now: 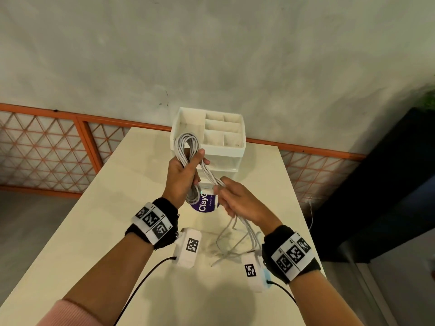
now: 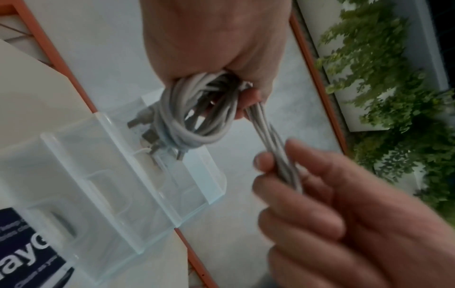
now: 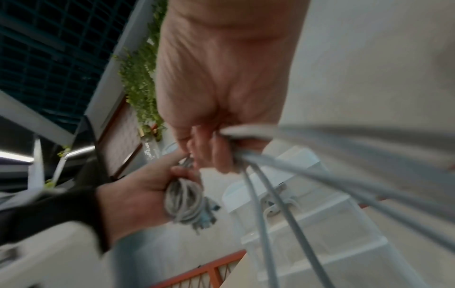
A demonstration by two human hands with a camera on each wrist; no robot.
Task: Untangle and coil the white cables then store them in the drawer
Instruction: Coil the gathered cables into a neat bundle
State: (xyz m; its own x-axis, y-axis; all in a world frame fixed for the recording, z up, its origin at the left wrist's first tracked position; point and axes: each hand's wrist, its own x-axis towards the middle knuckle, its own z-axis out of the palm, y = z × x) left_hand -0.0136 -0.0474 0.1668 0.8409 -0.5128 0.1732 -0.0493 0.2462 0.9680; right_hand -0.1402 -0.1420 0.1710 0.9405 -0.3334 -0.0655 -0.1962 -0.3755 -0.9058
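My left hand (image 1: 182, 171) grips a coiled bundle of white cables (image 1: 187, 144) above the table, with loops sticking out above and below the fist. In the left wrist view the coil (image 2: 197, 115) hangs from the fist with USB plugs (image 2: 147, 136) at its lower end. Several strands run from the coil to my right hand (image 1: 235, 198), which pinches them (image 2: 275, 154) between thumb and fingers. The loose ends (image 1: 231, 243) trail down from that hand onto the table. The white drawer unit (image 1: 211, 137) stands just behind both hands, its clear drawer (image 2: 128, 175) pulled out.
A round purple-labelled container (image 1: 204, 204) sits on the cream table (image 1: 94, 220) under the hands. The organizer's top has open compartments (image 1: 222, 128). An orange lattice railing (image 1: 47, 149) runs behind the table. A dark cabinet (image 1: 388, 184) stands at the right.
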